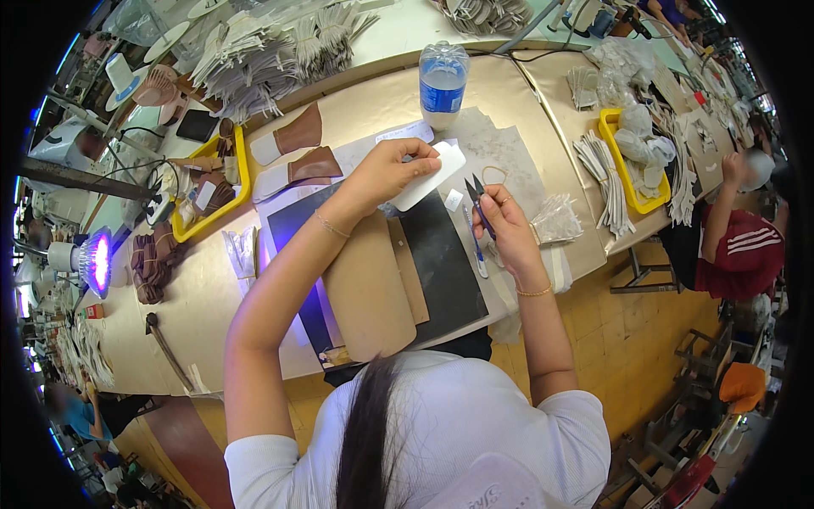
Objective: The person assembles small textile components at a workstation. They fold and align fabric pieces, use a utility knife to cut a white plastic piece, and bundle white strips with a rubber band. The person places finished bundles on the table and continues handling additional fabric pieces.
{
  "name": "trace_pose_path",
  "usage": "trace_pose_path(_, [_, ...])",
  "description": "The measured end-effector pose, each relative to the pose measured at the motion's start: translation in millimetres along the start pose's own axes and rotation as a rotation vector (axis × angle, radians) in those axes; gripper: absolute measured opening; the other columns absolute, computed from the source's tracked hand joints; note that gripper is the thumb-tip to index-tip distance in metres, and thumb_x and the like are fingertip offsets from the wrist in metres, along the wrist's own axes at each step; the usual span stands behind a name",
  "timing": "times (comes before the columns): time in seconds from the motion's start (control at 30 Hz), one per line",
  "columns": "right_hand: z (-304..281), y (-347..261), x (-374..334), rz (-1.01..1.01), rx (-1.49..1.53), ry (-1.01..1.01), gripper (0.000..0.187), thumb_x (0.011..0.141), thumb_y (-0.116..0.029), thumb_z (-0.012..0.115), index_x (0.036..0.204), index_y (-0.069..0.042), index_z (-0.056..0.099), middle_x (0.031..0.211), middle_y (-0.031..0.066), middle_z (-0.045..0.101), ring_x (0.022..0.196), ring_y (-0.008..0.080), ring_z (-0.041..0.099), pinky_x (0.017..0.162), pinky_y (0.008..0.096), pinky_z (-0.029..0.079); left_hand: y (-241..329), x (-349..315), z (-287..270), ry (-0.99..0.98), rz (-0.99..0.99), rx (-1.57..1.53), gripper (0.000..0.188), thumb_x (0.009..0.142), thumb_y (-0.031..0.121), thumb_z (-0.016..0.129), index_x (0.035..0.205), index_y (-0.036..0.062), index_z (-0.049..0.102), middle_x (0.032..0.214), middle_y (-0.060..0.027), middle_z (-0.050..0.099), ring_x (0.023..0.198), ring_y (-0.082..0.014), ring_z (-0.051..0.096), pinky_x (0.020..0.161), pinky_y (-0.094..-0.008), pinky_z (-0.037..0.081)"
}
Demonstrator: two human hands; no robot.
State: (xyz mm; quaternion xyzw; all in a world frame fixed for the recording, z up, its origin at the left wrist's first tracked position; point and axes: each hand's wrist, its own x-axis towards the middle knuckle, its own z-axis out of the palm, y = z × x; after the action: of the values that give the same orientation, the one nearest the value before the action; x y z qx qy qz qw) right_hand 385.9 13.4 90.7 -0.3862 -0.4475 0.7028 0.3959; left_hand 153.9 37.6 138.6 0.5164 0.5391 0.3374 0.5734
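Observation:
My left hand (395, 172) pinches a white flat piece with rounded corners (434, 176) between thumb and fingers, above the far side of the work surface. In my right hand (507, 227) is a pair of dark thread snips (477, 188). Their two pointed blades stand apart and point away from me, just right of the white piece. Below my hands lies a black mat (445, 263) with a tan curved panel (365, 293) on it. A blue-handled tool (480, 259) rests beside the mat, under my right wrist.
A part-filled plastic bottle (443, 89) stands beyond my hands. Brown and white cut pieces (298, 136) lie to the left, near a yellow tray (246, 182). Another yellow tray (607, 127) sits right, beside bundled white strips (600, 182). A lit lamp (95, 261) juts in from the left.

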Motion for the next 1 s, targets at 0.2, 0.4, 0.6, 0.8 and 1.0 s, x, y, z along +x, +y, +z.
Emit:
trace_pose_path(0.2, [2.4, 7.9, 0.3, 0.029, 0.042, -0.038, 0.021, 0.099, -0.030, 0.056, 0.102, -0.010, 0.050, 0.065, -0.0070, 0.038, 0.052, 0.0034, 0.029, 0.050, 0.0209, 0.028, 10.6, -9.6, 8.5, -0.096, -0.066, -0.201, 0.027, 0.095, 0.020, 0.059, 0.114, 0.0001, 0.059, 0.089, -0.0100, 0.068, 0.077, -0.0136, 0.068, 0.064, -0.0248, 0.052])
trace_pose_path(0.4, [5.4, 13.2, -2.2, 0.062, 0.169, -0.070, 0.022, 0.098, -0.030, 0.058, 0.103, -0.011, 0.048, 0.065, -0.0065, 0.043, 0.049, 0.0023, 0.031, 0.046, 0.0177, 0.029, 13.8, -8.3, 5.6, -0.080, -0.046, -0.179, 0.027, 0.093, 0.013, 0.060, 0.115, -0.0035, 0.061, 0.094, -0.0115, 0.068, 0.077, -0.0155, 0.069, 0.063, -0.0246, 0.053])
trace_pose_path(0.6, [13.7, 12.5, -5.2, 0.088, 0.214, -0.003, 0.021, 0.099, -0.028, 0.056, 0.102, -0.009, 0.047, 0.067, -0.0017, 0.045, 0.047, 0.0023, 0.032, 0.042, 0.0167, 0.027, 15.1, -7.5, 6.5, -0.036, -0.024, -0.101, 0.024, 0.086, 0.011, 0.070, 0.105, -0.0046, 0.068, 0.084, -0.0089, 0.070, 0.070, -0.0118, 0.067, 0.062, -0.0235, 0.052])
trace_pose_path(0.8, [11.8, 4.4, -6.7, 0.139, 0.310, -0.114, 0.020, 0.099, -0.026, 0.056, 0.103, -0.009, 0.046, 0.065, -0.0015, 0.043, 0.045, 0.0025, 0.029, 0.039, 0.0170, 0.024, 1.7, -0.9, 8.3, 0.017, 0.084, 0.104, 0.021, 0.083, 0.010, 0.073, 0.098, -0.0046, 0.070, 0.080, -0.0085, 0.071, 0.068, -0.0098, 0.065, 0.062, -0.0227, 0.050])
trace_pose_path(1.0, [23.5, 6.6, -3.4, 0.088, 0.381, -0.081, 0.020, 0.099, -0.026, 0.055, 0.103, -0.009, 0.045, 0.063, -0.0017, 0.041, 0.042, 0.0026, 0.027, 0.039, 0.0173, 0.022, -1.4, -1.2, 14.6, -0.003, 0.060, 0.099, 0.019, 0.082, 0.011, 0.074, 0.095, -0.0027, 0.071, 0.083, -0.0094, 0.072, 0.069, -0.0104, 0.065, 0.063, -0.0232, 0.050])
